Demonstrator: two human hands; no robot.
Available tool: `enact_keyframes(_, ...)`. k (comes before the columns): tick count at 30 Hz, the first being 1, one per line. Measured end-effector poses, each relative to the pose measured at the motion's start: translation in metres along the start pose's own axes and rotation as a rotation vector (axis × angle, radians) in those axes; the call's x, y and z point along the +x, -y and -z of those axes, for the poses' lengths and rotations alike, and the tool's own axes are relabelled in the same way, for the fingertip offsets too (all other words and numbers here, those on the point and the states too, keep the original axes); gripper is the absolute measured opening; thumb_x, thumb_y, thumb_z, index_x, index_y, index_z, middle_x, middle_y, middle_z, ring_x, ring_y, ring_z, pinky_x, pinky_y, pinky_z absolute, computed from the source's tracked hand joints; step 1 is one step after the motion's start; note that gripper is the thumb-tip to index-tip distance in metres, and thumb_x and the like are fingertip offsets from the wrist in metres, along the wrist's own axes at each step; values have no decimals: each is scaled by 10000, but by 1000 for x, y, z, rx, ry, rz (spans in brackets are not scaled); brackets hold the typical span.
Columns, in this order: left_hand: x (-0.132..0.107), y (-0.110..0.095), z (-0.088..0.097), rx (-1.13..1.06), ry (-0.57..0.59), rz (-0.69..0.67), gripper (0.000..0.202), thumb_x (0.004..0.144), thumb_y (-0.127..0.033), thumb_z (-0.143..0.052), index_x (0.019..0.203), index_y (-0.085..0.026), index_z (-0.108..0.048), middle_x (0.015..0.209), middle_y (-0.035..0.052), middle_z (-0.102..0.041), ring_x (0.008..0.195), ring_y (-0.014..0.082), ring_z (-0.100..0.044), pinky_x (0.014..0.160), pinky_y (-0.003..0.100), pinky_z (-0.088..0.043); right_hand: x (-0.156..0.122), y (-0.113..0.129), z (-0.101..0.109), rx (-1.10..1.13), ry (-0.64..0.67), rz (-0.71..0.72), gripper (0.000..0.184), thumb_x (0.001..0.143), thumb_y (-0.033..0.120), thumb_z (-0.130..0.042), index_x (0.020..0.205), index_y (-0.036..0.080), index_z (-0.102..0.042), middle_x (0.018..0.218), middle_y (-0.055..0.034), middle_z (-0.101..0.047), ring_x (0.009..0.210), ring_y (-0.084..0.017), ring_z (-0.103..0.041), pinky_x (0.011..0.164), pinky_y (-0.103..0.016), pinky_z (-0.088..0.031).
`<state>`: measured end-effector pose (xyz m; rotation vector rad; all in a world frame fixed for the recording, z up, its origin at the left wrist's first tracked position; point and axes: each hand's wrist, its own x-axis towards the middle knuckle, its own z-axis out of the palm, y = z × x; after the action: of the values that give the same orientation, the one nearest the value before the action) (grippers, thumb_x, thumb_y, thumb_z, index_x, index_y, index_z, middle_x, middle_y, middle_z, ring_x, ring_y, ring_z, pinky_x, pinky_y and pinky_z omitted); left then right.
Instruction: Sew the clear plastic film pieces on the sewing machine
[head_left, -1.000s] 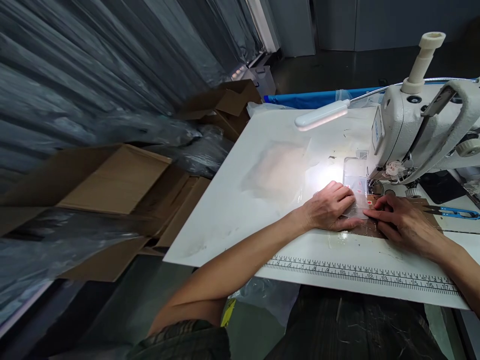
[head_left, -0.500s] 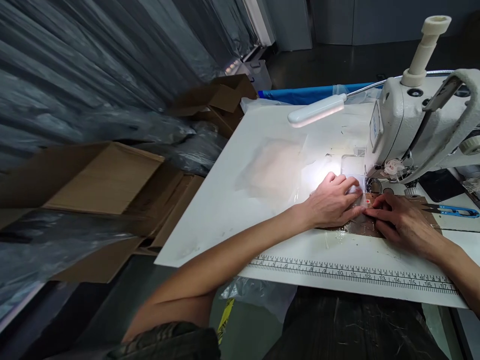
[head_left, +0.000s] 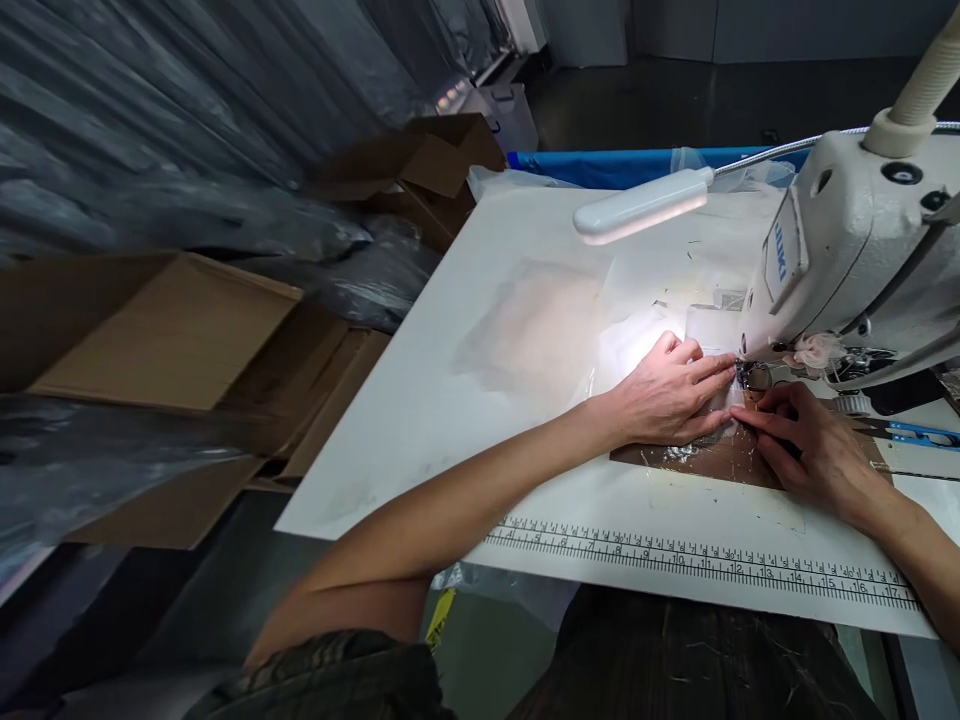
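My left hand [head_left: 671, 395] lies flat, fingers stretched out, on a clear plastic piece [head_left: 711, 330] by the needle of a white sewing machine [head_left: 855, 255]. My right hand [head_left: 814, 450] rests beside it on a brown sheet [head_left: 705, 462], fingertips pressed down on the plastic's edge just in front of the presser foot. Both sets of fingertips almost meet under the machine head. A small lamp [head_left: 641, 205] shines on the spot.
The white table [head_left: 487, 400] has a printed ruler [head_left: 697, 562] along its near edge. Blue-handled snips [head_left: 911, 432] lie at the right. Open cardboard boxes [head_left: 157, 345] and grey plastic-wrapped bundles [head_left: 150, 100] stand on the left; a blue strip [head_left: 600, 163] lies behind the table.
My left hand has slid forward toward the needle, pushing the plastic piece under the machine head. My right hand stayed close beside it. The view has moved nearer.
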<state>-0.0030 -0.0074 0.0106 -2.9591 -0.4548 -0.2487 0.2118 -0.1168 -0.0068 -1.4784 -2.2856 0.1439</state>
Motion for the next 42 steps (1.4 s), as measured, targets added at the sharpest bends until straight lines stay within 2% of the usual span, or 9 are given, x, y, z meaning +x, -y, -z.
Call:
enact_keyframes(4,0,-2,3,-35,32,19,521,1028,-455,-309,1333,-104,-543,1351,163,-574,937,270,-562,752,389,-387,-1,1,1,-17,13,-19,343,924,229,-477,1135,245,-747,965,-116,-636,789,-216,-643,670,-341,-567)
enact_keyframes(8,-1,-2,1,-69,9,38,536,1023,-478,-311,1329,-107,-550,1348,163,-582,951,273,-568,766,396,-394,-1,0,3,-2,27,-33,340,930,238,-478,1138,261,-746,953,-110,-635,788,-216,-647,685,-348,-574)
enact_keyframes(16,-2,-2,-6,-80,-40,51,531,1012,-488,-320,1273,-112,-588,1356,154,-587,943,266,-563,766,403,-387,1,0,3,24,-10,8,353,925,210,-447,1104,228,-751,997,-115,-634,750,-199,-642,649,-341,-562)
enact_keyframes(25,1,-4,0,-72,-19,35,487,1005,-450,-343,1229,-108,-607,1352,158,-585,929,265,-576,785,415,-384,2,1,1,58,-51,16,357,925,209,-438,1122,227,-736,1028,-104,-633,720,-178,-636,618,-328,-559)
enact_keyframes(31,-2,-2,-2,-100,-125,17,431,1006,-424,-368,1186,-125,-618,1339,128,-601,955,265,-573,851,440,-377,3,1,5,96,-14,-14,351,926,204,-445,1122,248,-732,1028,-97,-621,806,-200,-651,661,-337,-572)
enact_keyframes(33,-4,3,0,-150,-163,-31,377,989,-410,-402,1129,-154,-640,1279,114,-640,974,259,-574,901,459,-368,3,1,6,102,0,-13,354,923,199,-449,1132,252,-729,1030,-93,-620,824,-200,-653,685,-339,-577)
enact_keyframes(35,-6,9,3,-239,-156,-139,327,952,-414,-469,1091,-180,-650,1173,90,-686,955,237,-584,923,452,-375,3,0,7,98,0,-12,357,922,198,-449,1136,248,-730,1023,-94,-620,836,-204,-652,697,-341,-577)
enact_keyframes(38,-8,12,3,-373,-85,-265,241,948,-354,-497,1017,-197,-667,1045,61,-711,869,181,-598,854,372,-429,3,-1,4,65,17,-25,355,913,199,-472,1147,257,-733,995,-92,-622,845,-210,-644,697,-338,-567)
enact_keyframes(42,-9,5,-1,-397,-51,-175,352,1030,-256,-337,888,-174,-649,894,69,-692,762,152,-596,704,305,-460,5,-2,2,52,11,10,355,883,187,-500,1128,259,-746,988,-96,-626,798,-209,-635,647,-334,-543)
